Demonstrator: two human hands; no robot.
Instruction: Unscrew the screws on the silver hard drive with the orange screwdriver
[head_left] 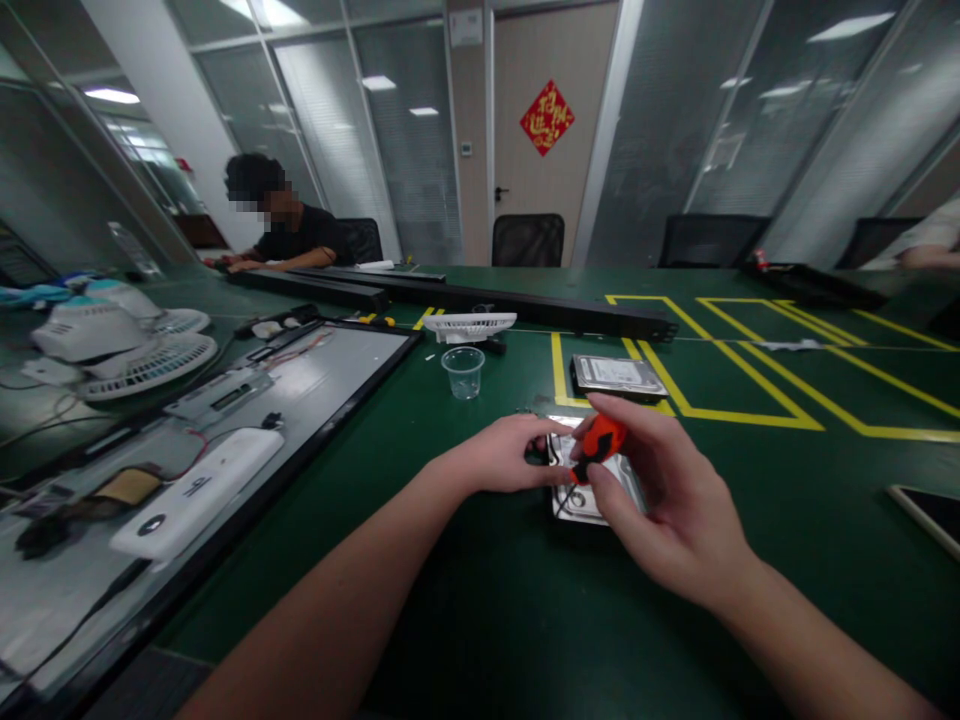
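An opened-looking silver hard drive [583,507] lies on the green table in front of me, partly hidden by my hands. My right hand [675,500] is closed around the orange and black handle of a screwdriver [604,440]. Its thin shaft slants down to the lower left part of the drive. From the left, my left hand [506,455] grips the drive's edge, with thumb and index finger reaching over its top. A small dark and reddish bit shows between those fingers, too unclear to name. Just beyond sits a second hard drive [619,376], label up.
A clear plastic cup [463,375] and a small white fan [469,325] stand ahead. To the left lies a large panel [330,370] bearing a white device [199,492]. Long black bars [525,305] cross behind; a phone [930,515] lies right. A person [300,235] sits opposite.
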